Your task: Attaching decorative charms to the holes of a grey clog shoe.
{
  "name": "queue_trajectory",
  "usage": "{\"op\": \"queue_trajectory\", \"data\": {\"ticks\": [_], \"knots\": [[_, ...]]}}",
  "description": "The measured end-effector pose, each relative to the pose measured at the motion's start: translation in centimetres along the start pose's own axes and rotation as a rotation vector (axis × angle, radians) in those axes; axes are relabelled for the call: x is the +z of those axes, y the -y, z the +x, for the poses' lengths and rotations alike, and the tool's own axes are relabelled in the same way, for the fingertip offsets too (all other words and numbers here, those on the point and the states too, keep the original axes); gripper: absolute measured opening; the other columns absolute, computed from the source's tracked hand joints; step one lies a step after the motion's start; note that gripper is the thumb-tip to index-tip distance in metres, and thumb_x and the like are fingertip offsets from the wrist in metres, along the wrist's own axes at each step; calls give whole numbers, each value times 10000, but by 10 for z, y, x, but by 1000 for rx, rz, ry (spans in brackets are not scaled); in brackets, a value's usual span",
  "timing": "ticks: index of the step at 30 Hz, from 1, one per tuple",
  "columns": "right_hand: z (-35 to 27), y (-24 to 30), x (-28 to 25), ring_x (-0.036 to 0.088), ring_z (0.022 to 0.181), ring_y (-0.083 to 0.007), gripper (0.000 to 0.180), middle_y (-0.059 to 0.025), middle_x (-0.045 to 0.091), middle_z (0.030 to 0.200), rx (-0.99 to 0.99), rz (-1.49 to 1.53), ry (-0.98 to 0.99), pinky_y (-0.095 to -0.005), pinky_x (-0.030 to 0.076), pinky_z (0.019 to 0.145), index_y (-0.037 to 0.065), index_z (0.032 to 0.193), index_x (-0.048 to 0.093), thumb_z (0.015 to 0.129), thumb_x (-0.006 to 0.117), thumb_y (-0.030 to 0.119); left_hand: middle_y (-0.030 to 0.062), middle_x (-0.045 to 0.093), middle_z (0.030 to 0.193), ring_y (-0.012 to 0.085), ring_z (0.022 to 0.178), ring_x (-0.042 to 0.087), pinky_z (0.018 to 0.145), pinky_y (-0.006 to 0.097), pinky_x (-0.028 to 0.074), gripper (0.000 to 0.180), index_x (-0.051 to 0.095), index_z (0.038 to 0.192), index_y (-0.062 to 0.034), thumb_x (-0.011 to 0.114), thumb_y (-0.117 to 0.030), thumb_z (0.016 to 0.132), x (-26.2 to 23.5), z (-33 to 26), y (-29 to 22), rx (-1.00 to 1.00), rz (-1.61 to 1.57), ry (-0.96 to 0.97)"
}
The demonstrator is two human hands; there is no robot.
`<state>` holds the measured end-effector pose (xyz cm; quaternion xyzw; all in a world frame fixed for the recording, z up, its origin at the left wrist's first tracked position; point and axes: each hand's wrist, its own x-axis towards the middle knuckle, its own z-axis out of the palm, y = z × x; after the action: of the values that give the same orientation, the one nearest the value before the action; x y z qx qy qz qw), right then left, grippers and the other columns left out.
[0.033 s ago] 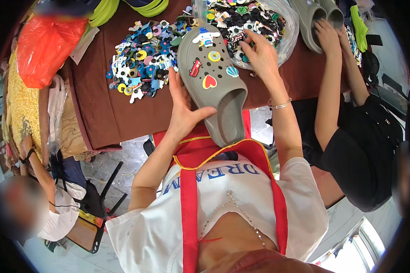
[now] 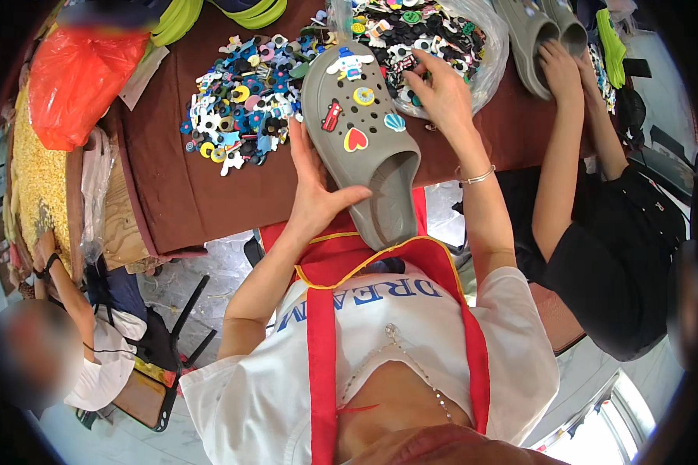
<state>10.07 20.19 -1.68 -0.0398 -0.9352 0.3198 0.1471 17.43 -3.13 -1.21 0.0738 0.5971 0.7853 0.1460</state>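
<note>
My left hand (image 2: 314, 194) grips the side of a grey foam clog (image 2: 380, 182), holding it tilted over the edge of the brown table (image 2: 171, 194). The clog's top carries a red heart charm (image 2: 355, 139), a white cartoon figure (image 2: 349, 63), a yellow ring, a small red car and a blue shell. My right hand (image 2: 440, 91) reaches past the clog's toe, fingertips among the charms in a clear plastic bag (image 2: 485, 54). Whether those fingers pinch a charm is hidden.
A loose pile of colourful charms (image 2: 240, 101) lies on the table left of the clog. A red plastic bag (image 2: 70, 77) sits at far left. On my right, a co-worker in black has a hand (image 2: 558, 66) on more grey clogs (image 2: 535, 27). Another person sits at lower left.
</note>
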Motion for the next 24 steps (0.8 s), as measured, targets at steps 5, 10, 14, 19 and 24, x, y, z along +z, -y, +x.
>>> {"op": "queue_trajectory", "data": {"ticks": [5,10,14,19,24], "knots": [[4,-2,8,618,734,-246,268,-58,632,827,66,-30,8,-355,477,656,94,1019,637,794,652,239,142,47,1508,299,1358,214,1074,427,279,1302,-179,1441,-177,834,-119,625,13,-8,-2,-83,-55,-17],[-3,-13,2,538,636,-76,187,4,628,793,290,363,-3,-217,433,567,30,979,620,852,644,165,205,92,1489,315,1313,297,1043,420,329,1178,-141,1447,-145,729,-68,658,-7,0,-1,108,47,-118],[-8,-12,-12,539,697,-51,147,18,615,835,471,956,37,-165,402,583,49,996,606,861,632,101,207,117,1490,305,1330,275,1065,416,284,1096,-81,1459,-121,696,-118,685,-16,19,-4,176,6,-130],[-16,-7,-17,577,767,-88,112,-18,612,932,369,1114,116,-210,444,635,55,988,597,876,595,67,196,152,1481,303,1353,237,1088,409,238,1023,-8,1460,-73,673,-143,701,-19,34,11,163,8,-140],[-14,12,-20,607,855,-102,126,-31,628,957,246,1075,100,-221,467,673,67,984,607,859,615,72,195,188,1465,297,1339,263,1082,403,252,997,17,1458,-54,676,-191,722,-23,34,14,180,31,-141]]}}
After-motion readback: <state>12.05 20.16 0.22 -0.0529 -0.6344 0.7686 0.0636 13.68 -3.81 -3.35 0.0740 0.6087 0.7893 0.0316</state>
